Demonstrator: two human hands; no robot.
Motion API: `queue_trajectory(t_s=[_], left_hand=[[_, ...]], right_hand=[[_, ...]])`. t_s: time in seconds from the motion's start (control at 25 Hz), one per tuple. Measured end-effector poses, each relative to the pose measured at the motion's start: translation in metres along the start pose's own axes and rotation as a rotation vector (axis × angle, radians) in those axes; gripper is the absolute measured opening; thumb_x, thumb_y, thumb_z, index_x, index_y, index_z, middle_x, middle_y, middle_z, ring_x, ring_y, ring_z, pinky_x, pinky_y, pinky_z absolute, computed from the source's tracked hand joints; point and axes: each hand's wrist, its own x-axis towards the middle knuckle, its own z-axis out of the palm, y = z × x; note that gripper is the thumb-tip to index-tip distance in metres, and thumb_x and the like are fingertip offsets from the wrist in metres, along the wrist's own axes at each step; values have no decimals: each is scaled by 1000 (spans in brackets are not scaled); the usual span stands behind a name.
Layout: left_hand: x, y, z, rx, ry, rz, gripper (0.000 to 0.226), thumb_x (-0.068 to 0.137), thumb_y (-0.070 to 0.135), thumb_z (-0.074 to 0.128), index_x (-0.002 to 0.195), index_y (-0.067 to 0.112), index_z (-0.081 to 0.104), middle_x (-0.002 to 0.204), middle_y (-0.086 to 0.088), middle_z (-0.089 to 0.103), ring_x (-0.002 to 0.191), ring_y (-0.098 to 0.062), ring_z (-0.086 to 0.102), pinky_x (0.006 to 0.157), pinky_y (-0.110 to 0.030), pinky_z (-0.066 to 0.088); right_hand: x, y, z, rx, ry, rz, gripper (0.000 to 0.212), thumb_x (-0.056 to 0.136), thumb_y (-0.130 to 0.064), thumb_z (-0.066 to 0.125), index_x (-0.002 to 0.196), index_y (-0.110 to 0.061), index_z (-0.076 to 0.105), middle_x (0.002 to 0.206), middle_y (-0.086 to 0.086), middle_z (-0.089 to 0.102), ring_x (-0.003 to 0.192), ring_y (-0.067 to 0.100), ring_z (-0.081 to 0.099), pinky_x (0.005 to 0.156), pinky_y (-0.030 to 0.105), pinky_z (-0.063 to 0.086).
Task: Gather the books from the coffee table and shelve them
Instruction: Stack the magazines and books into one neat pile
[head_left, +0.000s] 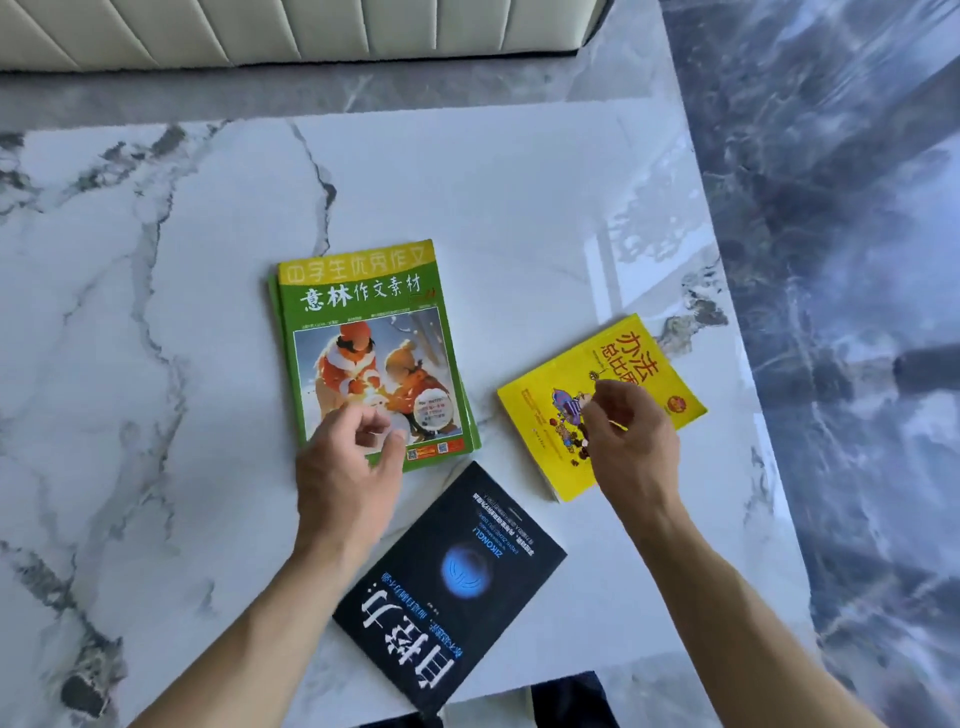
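Black book (452, 582), nearest item: lies flat at near edge of white marble coffee table (156, 312), turned diagonal, near corner overhanging the edge, blue disc on cover.
Green magazine (371, 353): flat, centre of table, far of black bk; sits on top of at least 1 more green issue, edges showing at left.
Yellow book (602, 405): flat, right of green mag, angled, apart from other two.
Left hand (348, 467): over near edge of green mag, fingers loosely curled, gripping nothing; contact w/ cover can't tell.
Right hand (631, 436): over near part of yellow bk, fingers bent, nothing held.
Cream sofa (291, 31): far side, beyond table.
Dark marbled floor (841, 260): right.
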Motion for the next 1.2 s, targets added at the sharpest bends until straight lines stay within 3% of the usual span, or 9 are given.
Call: queue_trajectory(t_s=[0.12, 0.4, 0.48, 0.6, 0.68, 0.84, 0.96, 1.08, 1.2], left_hand=[[2, 26, 23, 19, -139, 109, 8, 85, 15, 71, 92, 14, 67, 91, -1, 73, 82, -22, 67, 78, -39, 57], [18, 66, 83, 129, -449, 190, 44, 91, 21, 66, 132, 10, 56, 134, -9, 62, 121, -26, 60, 103, -40, 48], [24, 69, 96, 269, -507, 154, 57, 93, 27, 63, 144, 9, 44, 145, -11, 52, 134, -28, 49, 109, -38, 40], [30, 74, 112, 457, -489, 114, 59, 94, 35, 57, 144, 6, 40, 141, -17, 51, 131, -34, 46, 105, -42, 38], [28, 77, 118, 465, -475, 103, 50, 95, 34, 53, 136, 6, 49, 130, -18, 56, 119, -35, 53, 98, -41, 41], [26, 78, 117, 210, -509, 58, 23, 95, 23, 54, 114, 11, 59, 98, -11, 71, 85, -34, 66, 71, -37, 49], [28, 77, 100, -69, -461, 42, 8, 91, 13, 60, 98, 12, 62, 90, -8, 74, 81, -33, 69, 75, -48, 57], [35, 72, 73, -295, -389, -18, 10, 94, 5, 59, 97, 14, 61, 85, -3, 70, 69, -16, 67, 65, -41, 62], [38, 53, 39, -515, -333, -113, 14, 94, 11, 60, 99, 22, 64, 96, -7, 75, 85, -22, 73, 74, -39, 62]], right_hand=[[-6, 15, -24, 61, 118, 150, 27, 94, -13, 62, 120, -10, 68, 110, 5, 72, 86, 14, 66, 78, 17, 45], [-6, 62, -34, 162, 94, 398, 66, 94, -37, 66, 148, -8, 43, 130, 7, 58, 108, 22, 60, 97, 48, 54], [-1, 67, -30, 173, 39, 448, 68, 94, -38, 66, 148, -5, 42, 127, 9, 60, 112, 26, 60, 97, 44, 53], [10, 67, -24, 215, -15, 479, 33, 93, -35, 67, 114, -10, 59, 96, 3, 63, 90, 26, 55, 69, 30, 44], [14, 64, -21, 229, -20, 481, 30, 91, -33, 69, 80, -14, 49, 72, -2, 48, 75, 25, 46, 53, 27, 30], [20, 63, -19, 269, -20, 477, 31, 87, -34, 73, 78, -17, 49, 70, -4, 45, 64, 19, 44, 51, 26, 29], [18, 54, -14, 318, 26, 417, 24, 86, -35, 74, 89, -16, 60, 78, -3, 59, 68, 17, 56, 59, 28, 47], [14, 33, 1, 383, 45, 352, 20, 90, -28, 66, 99, -11, 70, 98, 17, 76, 90, 35, 72, 85, 53, 60], [11, -2, 21, 418, -7, 236, 12, 95, -15, 61, 91, -12, 72, 93, 19, 77, 77, 26, 67, 76, 44, 59]])
